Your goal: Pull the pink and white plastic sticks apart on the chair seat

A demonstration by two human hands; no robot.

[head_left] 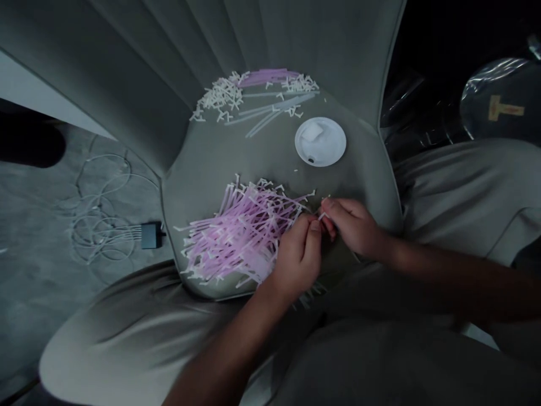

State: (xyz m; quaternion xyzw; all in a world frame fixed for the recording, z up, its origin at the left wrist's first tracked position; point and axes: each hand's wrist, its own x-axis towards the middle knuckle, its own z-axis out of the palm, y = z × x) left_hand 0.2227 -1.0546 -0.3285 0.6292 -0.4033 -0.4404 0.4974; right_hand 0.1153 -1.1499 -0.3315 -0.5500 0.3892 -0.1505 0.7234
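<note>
A heap of thin pink sticks with small white tips (243,234) lies on a grey cushioned seat (220,163) in front of me. My left hand (298,256) rests at the heap's right edge, fingers pinched together. My right hand (353,225) meets it fingertip to fingertip, and a small white piece (322,215) shows between the two. Whether my left hand grips that piece or a stick is hidden by the fingers. At the far side of the seat lie loose white connectors (220,98) and several bare pink sticks (270,104).
A round white lid (320,141) sits on the seat to the right of centre. A dark adapter (151,234) with coiled white cables (99,208) lies on the floor at left. Clear plastic wrapping (499,101) shines in the dark at upper right. My grey-clad legs fill the foreground.
</note>
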